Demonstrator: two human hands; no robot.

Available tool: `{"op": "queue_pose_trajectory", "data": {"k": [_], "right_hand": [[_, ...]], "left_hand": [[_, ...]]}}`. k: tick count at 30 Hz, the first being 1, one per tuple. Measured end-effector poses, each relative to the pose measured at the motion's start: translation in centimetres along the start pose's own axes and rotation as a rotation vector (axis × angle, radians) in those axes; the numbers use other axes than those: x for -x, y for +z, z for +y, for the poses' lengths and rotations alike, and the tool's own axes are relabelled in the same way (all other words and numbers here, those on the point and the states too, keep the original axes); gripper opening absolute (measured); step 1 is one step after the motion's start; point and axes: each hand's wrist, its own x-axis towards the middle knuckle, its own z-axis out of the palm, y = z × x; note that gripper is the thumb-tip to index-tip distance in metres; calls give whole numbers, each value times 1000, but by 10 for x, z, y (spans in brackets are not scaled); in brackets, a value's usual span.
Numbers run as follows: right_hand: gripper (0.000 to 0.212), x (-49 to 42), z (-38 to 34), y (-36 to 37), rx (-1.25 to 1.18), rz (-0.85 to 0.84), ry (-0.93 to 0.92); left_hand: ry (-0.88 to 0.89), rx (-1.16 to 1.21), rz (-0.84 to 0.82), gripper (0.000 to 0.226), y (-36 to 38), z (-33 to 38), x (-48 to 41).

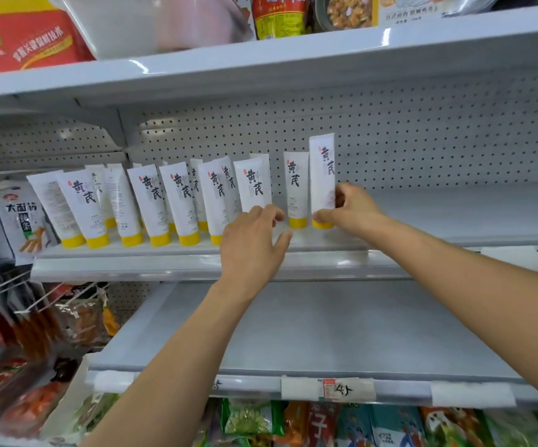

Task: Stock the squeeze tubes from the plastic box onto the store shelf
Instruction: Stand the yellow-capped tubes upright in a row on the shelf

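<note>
Several white squeeze tubes with yellow caps (pixel 180 204) stand cap-down in a row on the grey store shelf (pixel 454 214), most leaning left. My right hand (pixel 348 206) grips the lower part of the rightmost tube (pixel 321 175), which stands upright at the row's right end. Just left of it stands another tube (pixel 296 185). My left hand (pixel 254 243) hovers in front of the tube (pixel 254 185) beside that one, fingers spread, fingertips close to its lower part. The plastic box is out of view.
The shelf right of the tubes is bare, backed by pegboard (pixel 422 140). A bare grey shelf (pixel 325 333) lies below. Snack packets (pixel 22 217) hang at the left. Boxes and packages (pixel 19 37) sit on the shelf above. Bagged goods (pixel 358 424) fill the bottom.
</note>
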Motion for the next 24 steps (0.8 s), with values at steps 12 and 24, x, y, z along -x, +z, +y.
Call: {"op": "queue_pose_trajectory", "data": {"k": [12,24], "right_hand": [[43,-44,34,-2,144,-27,170],[45,-54,39,2,129,-15,228]], "left_hand": [[74,-70,-63,28,16,-10,-4],[51,-59,-59,26,21,-10,-7]]}}
